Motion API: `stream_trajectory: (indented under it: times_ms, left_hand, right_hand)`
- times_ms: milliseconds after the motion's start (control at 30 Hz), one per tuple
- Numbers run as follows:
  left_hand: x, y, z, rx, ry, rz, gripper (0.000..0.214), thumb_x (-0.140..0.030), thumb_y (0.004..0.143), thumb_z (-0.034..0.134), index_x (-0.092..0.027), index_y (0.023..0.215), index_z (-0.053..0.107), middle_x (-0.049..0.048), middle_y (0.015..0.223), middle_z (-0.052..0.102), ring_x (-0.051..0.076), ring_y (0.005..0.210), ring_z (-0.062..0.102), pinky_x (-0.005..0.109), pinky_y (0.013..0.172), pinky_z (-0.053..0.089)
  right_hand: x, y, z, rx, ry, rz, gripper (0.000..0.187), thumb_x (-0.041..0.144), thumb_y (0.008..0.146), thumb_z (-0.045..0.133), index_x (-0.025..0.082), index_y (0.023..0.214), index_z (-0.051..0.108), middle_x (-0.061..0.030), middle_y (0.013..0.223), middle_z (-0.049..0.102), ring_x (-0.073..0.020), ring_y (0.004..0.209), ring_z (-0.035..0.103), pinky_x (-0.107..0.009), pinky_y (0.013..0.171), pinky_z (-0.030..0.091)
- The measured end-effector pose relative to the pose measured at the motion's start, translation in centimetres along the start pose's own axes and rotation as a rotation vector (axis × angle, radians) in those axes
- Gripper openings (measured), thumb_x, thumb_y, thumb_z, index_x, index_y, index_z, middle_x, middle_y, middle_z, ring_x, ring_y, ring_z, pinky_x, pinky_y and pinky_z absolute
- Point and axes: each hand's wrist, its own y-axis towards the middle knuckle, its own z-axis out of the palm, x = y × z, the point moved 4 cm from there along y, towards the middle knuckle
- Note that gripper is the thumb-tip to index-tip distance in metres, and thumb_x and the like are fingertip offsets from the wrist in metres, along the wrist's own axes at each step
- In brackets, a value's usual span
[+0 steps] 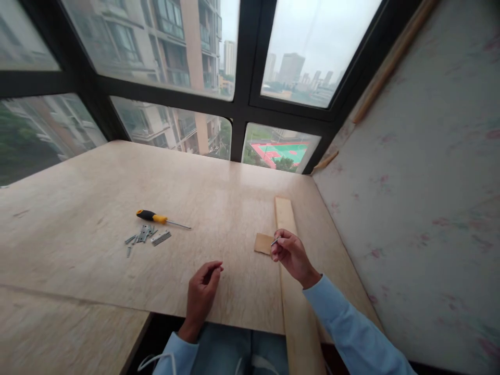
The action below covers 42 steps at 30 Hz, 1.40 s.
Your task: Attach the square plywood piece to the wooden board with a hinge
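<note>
My right hand pinches a small metal screw between thumb and fingers, above a long wooden board. Beside the board, partly behind those fingers, lies a flat brown square piece. My left hand is closed near the front edge of the tabletop; whether something sits in its fingertips is too small to tell. Farther left are a yellow and black screwdriver, a metal hinge, another hinge and several loose screws around it.
The pale stone-look surface runs back to dark window frames. A flower-patterned wall bounds the right side. The board's near end sticks out past the front edge. A white cable lies by my left sleeve.
</note>
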Motion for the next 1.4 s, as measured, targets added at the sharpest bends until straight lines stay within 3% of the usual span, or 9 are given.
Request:
stream_trajectory:
  times_ms: [267, 400, 533, 700, 833, 1067, 1300, 1400]
  left_hand:
    - [-1.2, 0.7, 1.2, -0.072, 0.036, -0.158, 0.044, -0.051, 0.072, 0.066, -0.013, 0.093, 0.073, 0.0099, 0.086, 0.074, 0.022, 0.074, 0.069, 0.033, 0.069, 0.059]
    - [-3.2, 1.3, 4.0, 0.02, 0.036, -0.119, 0.042, -0.05, 0.076, 0.066, -0.014, 0.096, 0.073, 0.0095, 0.086, 0.074, 0.02, 0.073, 0.069, 0.031, 0.067, 0.058]
    - [-4.3, 2.1, 7.4, 0.143, 0.079, -0.013, 0.033, -0.044, 0.081, 0.062, -0.015, 0.095, 0.073, 0.0088, 0.088, 0.075, 0.021, 0.077, 0.071, 0.032, 0.071, 0.059]
    - [-4.4, 2.7, 10.9, 0.216, 0.248, 0.269, 0.022, -0.03, 0.088, 0.055, -0.017, 0.093, 0.072, 0.0071, 0.088, 0.074, 0.019, 0.078, 0.069, 0.03, 0.069, 0.056]
    - [-4.0, 3.2, 12.1, 0.216, 0.331, 0.437, 0.02, -0.022, 0.09, 0.051, -0.017, 0.091, 0.07, 0.0066, 0.088, 0.073, 0.019, 0.081, 0.068, 0.031, 0.074, 0.055]
    - [-3.6, 3.9, 12.0, 0.196, 0.35, 0.491, 0.017, -0.017, 0.09, 0.052, -0.017, 0.093, 0.068, 0.0056, 0.088, 0.072, 0.018, 0.082, 0.067, 0.03, 0.075, 0.055]
    - [-4.6, 4.4, 13.7, 0.256, 0.298, 0.472, 0.018, -0.016, 0.089, 0.053, -0.017, 0.096, 0.069, 0.0067, 0.091, 0.071, 0.018, 0.085, 0.066, 0.03, 0.077, 0.055]
    - [-4.8, 4.8, 13.5, 0.25, 0.294, 0.502, 0.018, -0.015, 0.09, 0.053, -0.017, 0.098, 0.069, 0.0064, 0.093, 0.071, 0.017, 0.087, 0.066, 0.03, 0.077, 0.055]
  right_hand:
    - [1.8, -1.8, -6.3, -0.2, -0.22, -0.14, 0.028, 0.038, 0.072, 0.074, 0.018, 0.08, 0.057, 0.0032, 0.054, 0.057, -0.0091, 0.046, 0.048, -0.019, 0.042, 0.036]
    - [2.1, -1.7, -8.5, -0.281, -0.376, -0.157, 0.026, 0.037, 0.072, 0.072, 0.017, 0.081, 0.06, 0.0038, 0.055, 0.054, -0.0083, 0.046, 0.044, -0.019, 0.043, 0.032]
    - [1.8, -0.7, -9.7, -0.273, -0.543, -0.198, 0.025, 0.04, 0.074, 0.071, 0.016, 0.079, 0.065, 0.002, 0.06, 0.053, -0.0088, 0.051, 0.042, -0.02, 0.046, 0.031]
    - [1.2, 1.2, -10.3, -0.264, -0.718, -0.242, 0.022, 0.036, 0.075, 0.068, 0.015, 0.08, 0.069, 0.0021, 0.06, 0.051, -0.0096, 0.053, 0.043, -0.022, 0.05, 0.032]
    - [1.1, 2.2, -10.2, -0.237, -0.866, -0.303, 0.015, 0.03, 0.077, 0.064, 0.016, 0.08, 0.07, 0.0009, 0.062, 0.057, -0.0107, 0.055, 0.049, -0.022, 0.053, 0.038]
    - [0.7, 2.5, -10.2, -0.157, -1.028, -0.314, 0.009, 0.022, 0.079, 0.061, 0.016, 0.078, 0.068, 0.0001, 0.065, 0.06, -0.0105, 0.056, 0.05, -0.022, 0.054, 0.038]
    - [0.5, 2.6, -10.1, -0.155, -1.103, -0.328, 0.009, 0.022, 0.081, 0.061, 0.016, 0.08, 0.068, -0.0005, 0.067, 0.062, -0.0114, 0.058, 0.052, -0.023, 0.057, 0.039]
    - [0.6, 2.7, -10.2, -0.163, -1.099, -0.328, 0.01, 0.022, 0.081, 0.06, 0.016, 0.08, 0.068, -0.0006, 0.066, 0.062, -0.0116, 0.058, 0.052, -0.023, 0.057, 0.04]
